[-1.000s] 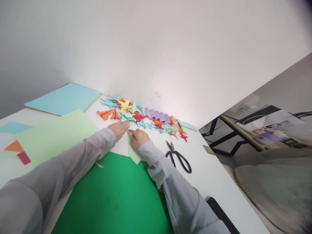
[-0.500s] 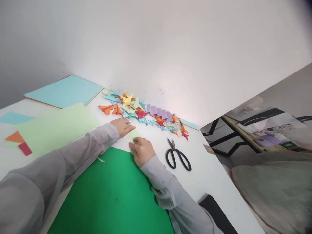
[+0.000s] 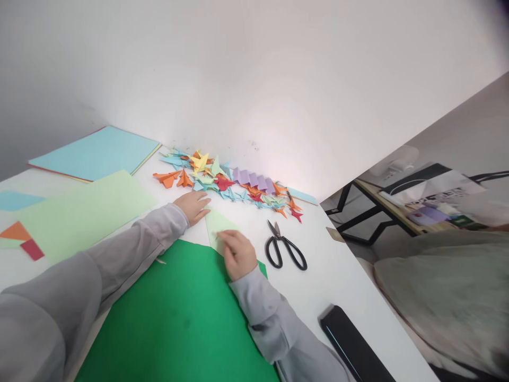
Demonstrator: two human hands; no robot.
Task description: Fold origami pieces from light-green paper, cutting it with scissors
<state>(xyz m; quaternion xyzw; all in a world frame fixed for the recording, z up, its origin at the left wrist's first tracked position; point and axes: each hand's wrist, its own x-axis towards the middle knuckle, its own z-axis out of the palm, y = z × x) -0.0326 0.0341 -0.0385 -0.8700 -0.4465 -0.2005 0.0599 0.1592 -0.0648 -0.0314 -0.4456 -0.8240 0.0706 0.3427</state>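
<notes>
A small piece of pale green paper lies on the white table, partly over the top edge of a green sheet. My left hand rests flat at its upper left, fingers stretched out and fingertips near its edge. Over the lower right of that piece is my right hand, its fingers curled and pressed together. Whether anything is between those fingers is hidden. Scissors with black handles lie to the right, blades slightly apart.
Folded paper figures in several colours line the wall. At left lie a large pale green sheet, a stack of blue-topped paper, and orange and red scraps. A black case-like object lies at front right.
My right hand has drawn back and down along the pale green piece, so more of it shows. My left hand stays near its upper edge. The whole view has shifted slightly.
</notes>
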